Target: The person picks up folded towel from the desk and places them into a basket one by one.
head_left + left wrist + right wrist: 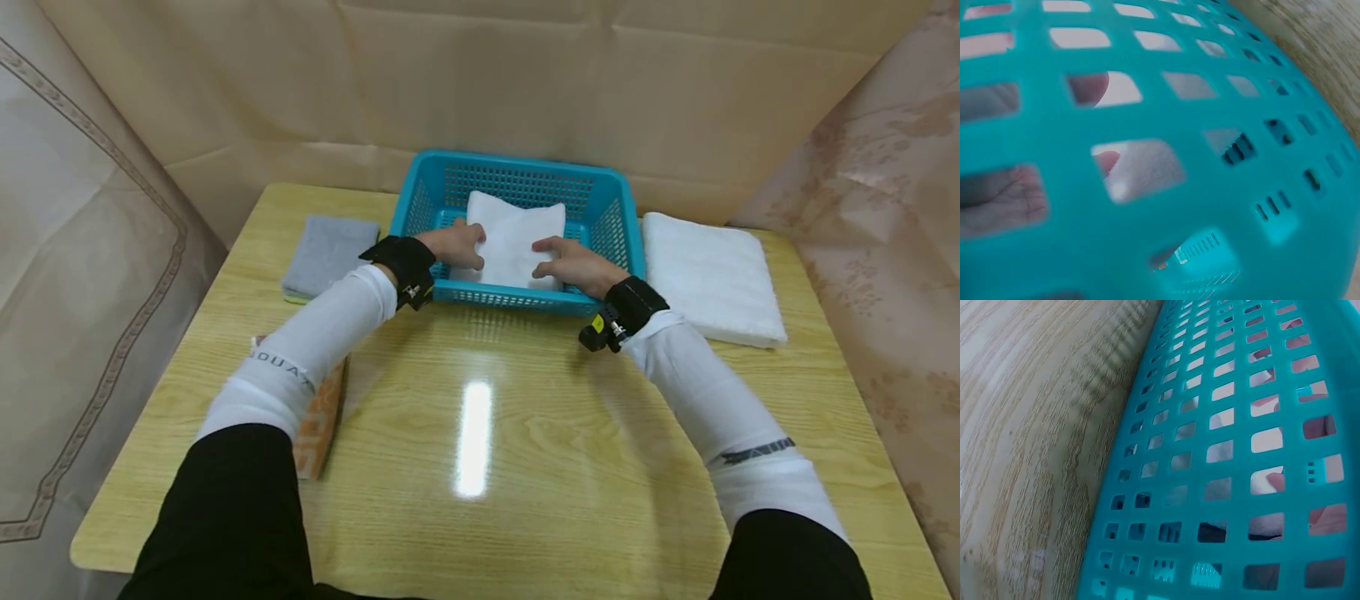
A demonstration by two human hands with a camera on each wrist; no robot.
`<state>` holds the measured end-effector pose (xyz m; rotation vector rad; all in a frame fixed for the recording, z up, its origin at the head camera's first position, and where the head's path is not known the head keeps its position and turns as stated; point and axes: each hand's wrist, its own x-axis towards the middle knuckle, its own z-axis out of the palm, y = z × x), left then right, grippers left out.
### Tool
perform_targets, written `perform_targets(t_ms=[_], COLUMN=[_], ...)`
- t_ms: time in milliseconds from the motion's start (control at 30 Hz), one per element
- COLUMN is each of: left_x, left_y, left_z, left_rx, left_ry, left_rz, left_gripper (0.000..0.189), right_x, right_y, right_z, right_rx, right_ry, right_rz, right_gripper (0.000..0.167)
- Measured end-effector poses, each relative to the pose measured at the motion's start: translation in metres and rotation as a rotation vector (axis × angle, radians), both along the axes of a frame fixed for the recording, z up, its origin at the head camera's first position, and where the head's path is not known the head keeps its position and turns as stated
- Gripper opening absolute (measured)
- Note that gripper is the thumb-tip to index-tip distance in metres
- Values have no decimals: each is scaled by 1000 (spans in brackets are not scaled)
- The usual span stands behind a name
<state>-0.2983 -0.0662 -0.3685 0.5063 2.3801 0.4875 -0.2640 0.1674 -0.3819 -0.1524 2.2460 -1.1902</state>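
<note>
A folded white towel point(513, 229) lies in the blue plastic basket point(517, 297), its far corners standing up a little. My left hand point(457, 243) reaches over the near rim to the towel's left side, with thumb and fingers spread apart on its surface. On the opposite side, my right hand point(577, 265) has its fingertips on the towel, thumb and forefinger also apart. Through the holes of the basket wall point(1066, 131), the left wrist view gives part of the palm and fingertips beside white cloth. The right wrist view looks along the perforated wall point(1235, 459), with hand and towel partly hidden behind it.
A thicker folded white towel point(712, 279) lies to the basket's right. Left of the basket is a folded grey cloth point(330, 254). An orange patterned cloth point(322, 425) is partly covered by my left arm. The wooden table point(540, 467) meets a beige covering behind the basket.
</note>
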Motion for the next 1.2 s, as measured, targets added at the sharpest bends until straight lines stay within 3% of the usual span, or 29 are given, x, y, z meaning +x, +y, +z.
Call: perform_targets(t_ms=[233, 400, 567, 733, 933, 1067, 1200], left_x=[0, 1, 2, 3, 2, 3, 5], left_y=[-1, -3, -6, -9, -17, -20, -21], left_z=[4, 9, 9, 11, 16, 19, 17], left_rx=[-62, -80, -80, 4, 31, 19, 59], left_ry=[-13, 36, 91, 80, -6, -58, -102], left_rz=[-23, -42, -99, -136, -90, -68, -40], left_gripper=[60, 63, 21, 44, 30, 66, 74], right_x=[3, 3, 2, 2, -2, -4, -4], right_y=[7, 10, 11, 14, 17, 17, 18], right_z=[4, 13, 16, 18, 19, 20, 22], right_rx=[44, 114, 176, 206, 219, 227, 230], right_ry=[12, 50, 109, 118, 94, 76, 63], right_rz=[18, -17, 56, 139, 166, 173, 178], right_gripper=[61, 64, 58, 53, 58, 64, 69])
